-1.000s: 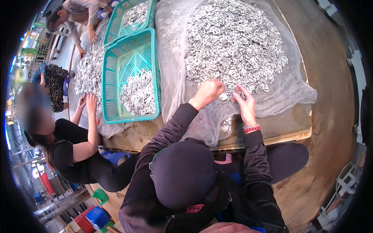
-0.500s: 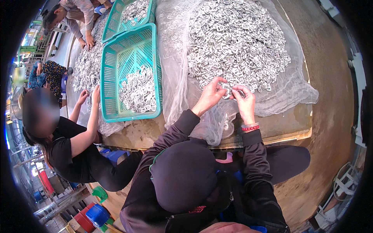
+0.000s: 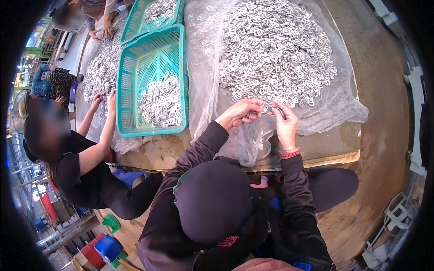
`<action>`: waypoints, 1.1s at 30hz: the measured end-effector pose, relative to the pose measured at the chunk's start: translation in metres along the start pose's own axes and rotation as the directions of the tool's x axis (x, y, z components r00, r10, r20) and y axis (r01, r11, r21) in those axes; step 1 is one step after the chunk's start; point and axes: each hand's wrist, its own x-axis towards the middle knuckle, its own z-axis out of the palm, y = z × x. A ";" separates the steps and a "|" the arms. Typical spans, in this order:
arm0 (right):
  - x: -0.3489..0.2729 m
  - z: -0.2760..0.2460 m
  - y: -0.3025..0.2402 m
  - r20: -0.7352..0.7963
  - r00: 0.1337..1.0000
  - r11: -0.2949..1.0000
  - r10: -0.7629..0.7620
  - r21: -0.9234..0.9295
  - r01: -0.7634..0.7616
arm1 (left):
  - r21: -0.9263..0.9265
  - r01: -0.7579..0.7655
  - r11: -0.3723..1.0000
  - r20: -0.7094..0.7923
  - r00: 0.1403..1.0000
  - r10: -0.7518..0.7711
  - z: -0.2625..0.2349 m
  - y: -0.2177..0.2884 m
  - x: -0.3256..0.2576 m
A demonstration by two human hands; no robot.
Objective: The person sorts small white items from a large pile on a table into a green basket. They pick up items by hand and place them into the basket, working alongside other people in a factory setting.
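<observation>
A large heap of small silver-grey metal buckles [image 3: 275, 49] lies on translucent mesh cloth in front of me. At its near edge both my hands meet over a buckle [image 3: 266, 108], partly hidden by the fingers. My left hand [image 3: 241, 114] is closed, its index finger and thumb at the buckle's left side. Something grey shows beneath its curled fingers, too small to tell. My right hand [image 3: 285, 121], with a red beaded bracelet [image 3: 290, 154] at the wrist, pinches the buckle's right side.
A teal plastic basket [image 3: 119, 92], partly filled with buckles, stands to the left, with a second basket [image 3: 137, 18] behind it. White mesh cloth [image 3: 203, 86] covers part of the table [image 3: 316, 151]. At far left, co-workers [image 3: 92, 153] reach into another buckle pile [image 3: 100, 63].
My left hand has turned and its fingers have curled in more. Both hands stay close together by the heap. The nearest co-worker's hands have shifted slightly.
</observation>
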 end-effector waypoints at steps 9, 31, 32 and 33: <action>0.004 -0.011 0.017 -0.051 0.835 0.580 0.548 0.743 -0.335 | -0.131 -0.074 0.989 -0.058 0.996 0.067 0.017 -0.030 0.011; 0.040 -0.052 0.081 0.129 0.964 0.385 0.233 -0.923 0.031 | 0.701 -0.492 0.516 -0.619 -0.062 0.783 -0.117 0.070 -0.195; 0.032 -0.048 0.087 0.149 0.966 0.289 0.210 -0.954 0.084 | 0.863 -0.275 0.424 -0.478 -0.176 0.860 -0.117 0.071 -0.193; 0.030 -0.044 0.092 0.107 0.967 0.362 0.231 -0.932 0.017 | 0.953 -0.035 0.302 -0.301 -0.245 0.922 -0.114 0.074 -0.183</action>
